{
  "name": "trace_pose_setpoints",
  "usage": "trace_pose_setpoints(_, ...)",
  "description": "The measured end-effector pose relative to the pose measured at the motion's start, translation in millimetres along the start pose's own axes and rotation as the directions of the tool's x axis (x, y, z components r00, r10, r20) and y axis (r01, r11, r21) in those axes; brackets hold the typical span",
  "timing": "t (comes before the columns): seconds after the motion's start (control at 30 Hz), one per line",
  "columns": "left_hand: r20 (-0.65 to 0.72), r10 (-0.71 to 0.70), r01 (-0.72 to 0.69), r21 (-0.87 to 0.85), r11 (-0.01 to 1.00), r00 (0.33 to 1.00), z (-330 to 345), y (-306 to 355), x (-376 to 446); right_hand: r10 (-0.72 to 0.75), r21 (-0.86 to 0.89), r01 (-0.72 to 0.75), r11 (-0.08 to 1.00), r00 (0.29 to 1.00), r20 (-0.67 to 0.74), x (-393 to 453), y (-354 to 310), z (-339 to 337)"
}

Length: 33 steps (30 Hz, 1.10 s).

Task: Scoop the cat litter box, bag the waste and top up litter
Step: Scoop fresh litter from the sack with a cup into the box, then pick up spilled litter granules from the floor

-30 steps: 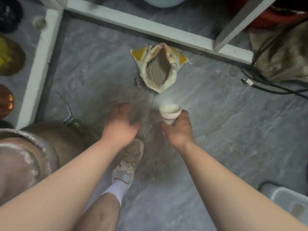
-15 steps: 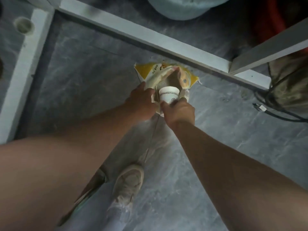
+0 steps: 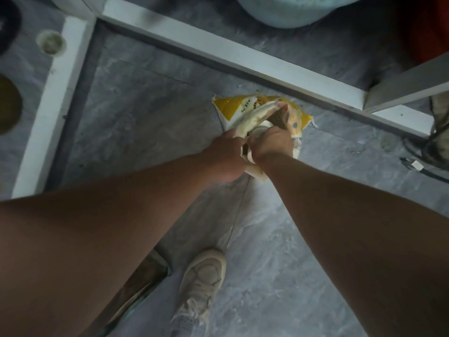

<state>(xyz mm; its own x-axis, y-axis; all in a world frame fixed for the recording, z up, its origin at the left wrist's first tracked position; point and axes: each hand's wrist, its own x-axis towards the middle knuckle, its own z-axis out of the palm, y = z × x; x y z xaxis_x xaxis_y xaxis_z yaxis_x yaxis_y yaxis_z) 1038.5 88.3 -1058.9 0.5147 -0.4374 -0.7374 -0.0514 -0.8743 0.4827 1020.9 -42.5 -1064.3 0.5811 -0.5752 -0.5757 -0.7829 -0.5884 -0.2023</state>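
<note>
A yellow and white litter bag (image 3: 233, 109) stands open on the grey floor near a white door frame. My left hand (image 3: 224, 156) grips the bag's near edge and holds the mouth apart. My right hand (image 3: 269, 142) reaches down into the opening with a white paper cup (image 3: 261, 127) in its fingers; only a sliver of the cup's rim shows past the knuckles. The grey litter (image 3: 277, 117) inside is mostly hidden by my hand.
A white door frame (image 3: 218, 57) runs across behind the bag, with another rail (image 3: 48, 110) at the left. A pale blue tub (image 3: 291, 10) stands beyond it. Dark cables (image 3: 422, 156) lie at the right. My shoe (image 3: 201, 280) is below.
My right hand has pushed the cup down into the bag's mouth, so the cup is nearly hidden. My left hand has closed on the bag's edge. The view has come closer to the bag.
</note>
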Motion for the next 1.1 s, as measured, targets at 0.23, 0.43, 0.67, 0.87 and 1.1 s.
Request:
trace_pose_setpoints(0.23,-0.018,0.002,-0.003,-0.011,1.0,1.0,5,-3,-3,0.031,0.133,-0.032,0.991,0.999,0.005,-18,8,0)
trace_pose_setpoints(0.43,-0.069,0.031,-0.026,0.073,0.997,0.997,12,30,-57,-0.078,0.248,0.074,0.966,0.997,0.008,-81,49,1)
trace_pose_setpoints(0.67,-0.022,0.083,-0.077,0.175,0.982,0.996,66,51,-121,0.006,0.321,-0.015,0.947,1.0,0.029,-160,139,5)
trace_pose_setpoints(0.87,0.165,0.108,-0.155,0.305,0.94,0.98,155,83,-175,0.124,0.346,-0.157,0.925,0.985,0.117,-242,248,9)
trace_pose_setpoints(1.1,0.322,0.195,-0.337,0.477,0.812,0.926,264,128,-262,0.173,0.35,-0.193,0.917,0.981,0.088,-345,370,11)
